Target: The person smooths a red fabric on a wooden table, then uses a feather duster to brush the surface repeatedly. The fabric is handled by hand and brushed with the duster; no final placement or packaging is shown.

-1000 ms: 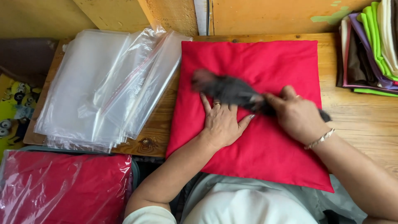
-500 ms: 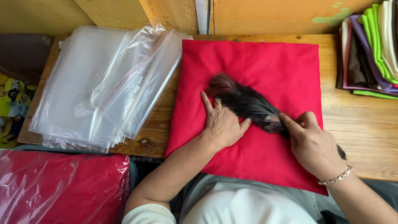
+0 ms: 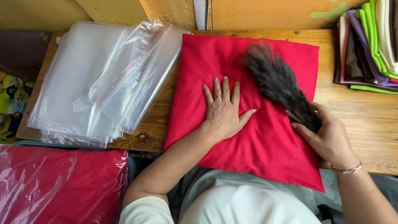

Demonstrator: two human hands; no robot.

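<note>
A right hand [image 3: 329, 139] grips a dark brush [image 3: 278, 83] by its handle, bristles running toward 11 o'clock across a red cushion [image 3: 248, 153] on the table [image 3: 365, 120]. The left hand [image 3: 224, 112], nearer the cushion's centre, presses flat and open, grasping nothing.

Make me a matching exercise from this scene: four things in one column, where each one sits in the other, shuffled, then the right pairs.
Things:
1. left hand
2. dark brush
3. clear plastic bags
4. folded fabric stack

Places:
A. far right end of the wooden table
B. held in the right hand, bristles over the red cushion cover's far right part
C. pressed flat on the middle of the red cushion cover
D. piled on the table to the left of the red cushion cover

Pairs: 1-C, 2-B, 3-D, 4-A
</note>
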